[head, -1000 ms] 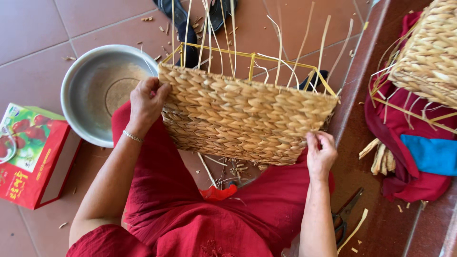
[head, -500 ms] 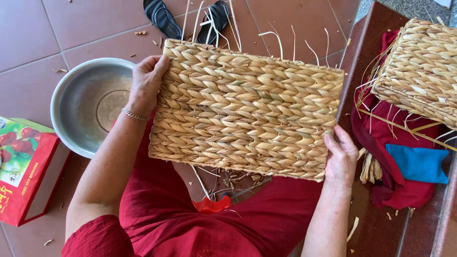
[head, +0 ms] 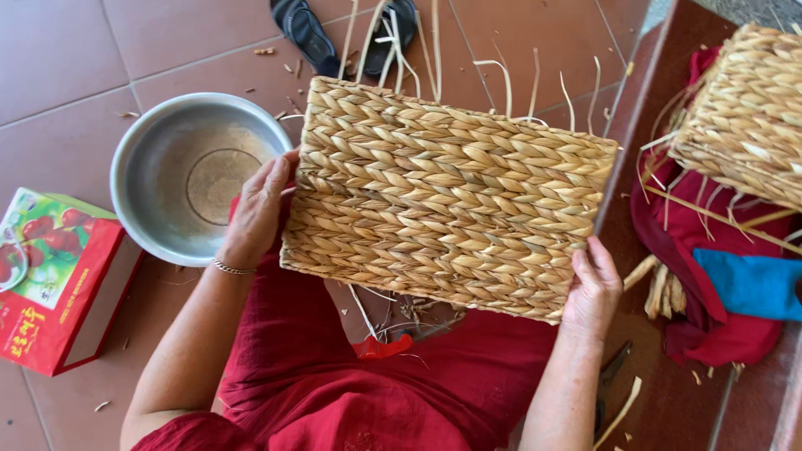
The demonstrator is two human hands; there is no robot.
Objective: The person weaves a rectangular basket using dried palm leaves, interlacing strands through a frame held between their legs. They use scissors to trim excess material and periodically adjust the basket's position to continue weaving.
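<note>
I hold a half-woven straw basket (head: 443,196) over my lap, its flat woven bottom turned up toward me. Loose straw ends stick out past its far edge. My left hand (head: 261,209) grips the basket's left side, a thin bracelet on the wrist. At the lower right corner my right hand (head: 595,288) grips the rim, fingers spread on the weave. My legs are covered in red cloth (head: 334,376).
A metal bowl (head: 159,150) sits on the tiled floor at left, beside a red box (head: 58,284) with fruit pictures. Black sandals (head: 305,33) lie at the top. Another woven basket (head: 748,117) rests on red and blue cloth (head: 735,284) at right. Scissors (head: 614,372) lie near my right arm.
The basket has been tipped over: a second ago its open top and upright stakes faced me, now its bottom does. Both hands stayed on its sides.
</note>
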